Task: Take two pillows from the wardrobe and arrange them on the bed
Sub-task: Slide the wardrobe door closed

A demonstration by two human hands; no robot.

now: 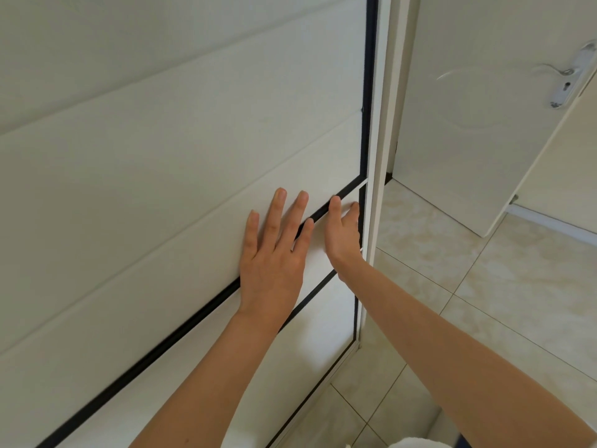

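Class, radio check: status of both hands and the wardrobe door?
Left hand flat on wardrobe door. Right hand open at its edge. Door shut; no pillows in view.

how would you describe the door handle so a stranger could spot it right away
Look past the white wardrobe panels to the open white door on the right. Near its far edge, at the top right of the view, sits the door handle: the only shiny metal thing, with a keyhole below.

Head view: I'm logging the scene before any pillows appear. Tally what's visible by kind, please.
Hands: 2, left hand and right hand, both on the door
Wardrobe door: 1
Room door: 1
Door handle: 1
Pillows: 0
Total: 5
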